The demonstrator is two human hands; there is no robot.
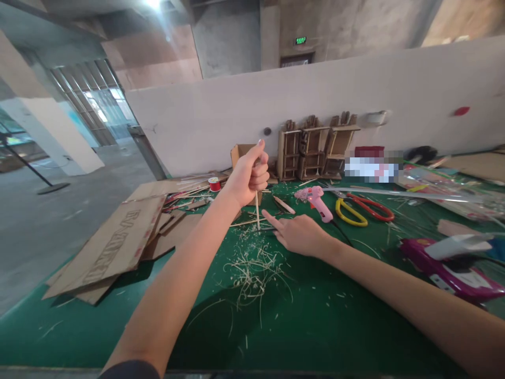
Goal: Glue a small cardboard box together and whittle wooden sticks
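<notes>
My left hand (250,171) is closed in a fist with the thumb up, gripping a thin wooden stick (258,210). The stick hangs down nearly upright below the fist, its lower end close to the green tabletop. Just right of that end is my right hand (294,232), low over the table with its index finger stretched toward the stick. From its curled fingers a slim grey blade-like tool (268,229) sticks out; most of it is hidden. Curly wood shavings (256,271) lie in a pile on the table below both hands.
Cardboard sheets (114,242) are stacked at left, near a red thread spool (214,184). Right of my hands lie a pink glue gun (317,202), yellow-and-red-handled scissors (351,216) and a purple device (453,271). Brown cardboard structures (311,152) stand against the white wall.
</notes>
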